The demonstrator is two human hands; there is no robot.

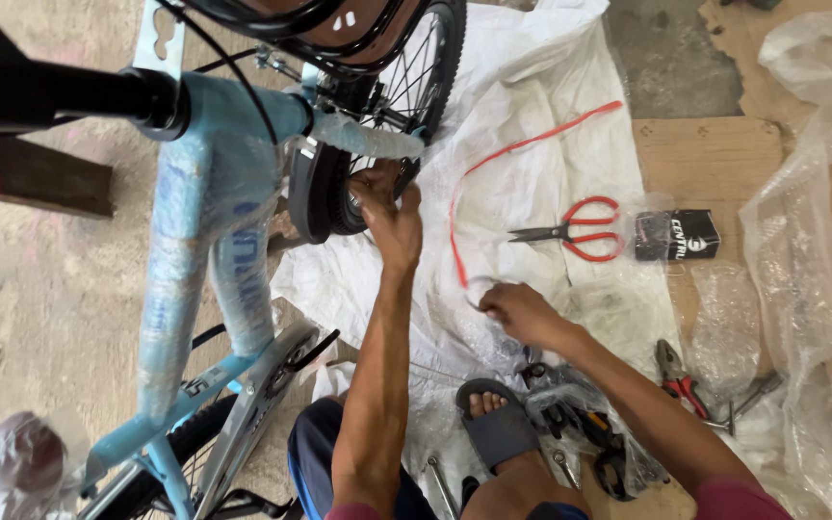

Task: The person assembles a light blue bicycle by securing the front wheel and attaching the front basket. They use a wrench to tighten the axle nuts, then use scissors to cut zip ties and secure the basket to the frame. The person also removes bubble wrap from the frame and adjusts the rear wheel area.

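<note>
Reaching straight forward, the left hand (389, 207) closes its grip on the wheel (377, 116) hub, by the blue frame (206, 221). The right hand (522, 310), arm bent, rests curled on the white sheet (532, 164); grasped item indiscernible. Open sheet lies between it and the scissors (575, 229); pliers (678, 377) sit right.

A pale-blue metal bicycle frame (206, 221) wrapped in glossy clear plastic film stands at left over rough matt concrete floor (40, 279), while a coarse white woven plastic sheet (532, 164), red-handled steel scissors (575, 231), crinkled shiny clear plastic wrap (811, 289) and matt brown cardboard (715, 159) lie at right.
</note>
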